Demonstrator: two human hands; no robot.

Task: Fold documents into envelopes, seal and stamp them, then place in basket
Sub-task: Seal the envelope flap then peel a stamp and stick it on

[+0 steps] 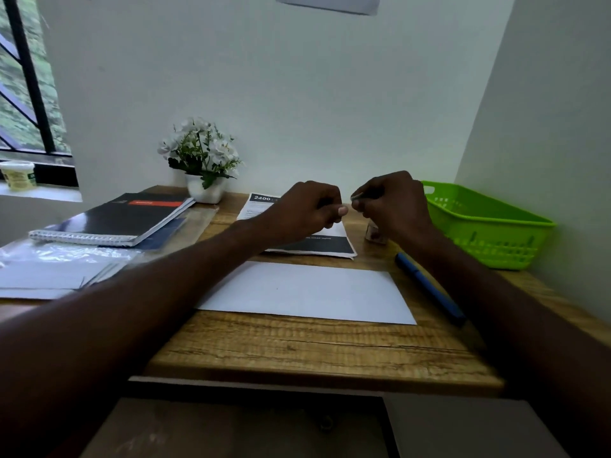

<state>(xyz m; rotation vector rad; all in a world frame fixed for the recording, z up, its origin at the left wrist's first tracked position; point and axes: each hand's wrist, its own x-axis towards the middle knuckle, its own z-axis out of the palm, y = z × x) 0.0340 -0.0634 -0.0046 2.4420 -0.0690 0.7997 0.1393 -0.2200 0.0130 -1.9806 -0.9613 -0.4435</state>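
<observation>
A white envelope [307,294] lies flat on the wooden desk [297,352] in front of me. Above it, both hands hover close together. My right hand [390,206] pinches a small thin item [357,195], likely a stamp, between thumb and fingers. My left hand [307,209] has curled fingers, its thumb tip almost touching that item; what it holds, if anything, is hidden. Behind the hands lies a printed document [317,246] with dark bands. A green plastic basket [489,226] stands at the right.
A blue pen [429,289] lies right of the envelope. A small jar [375,234] sits under my right hand. A spiral notebook [115,219], plastic sleeves and more envelopes [49,279] are at left, and a potted white flower [201,160] stands at the back.
</observation>
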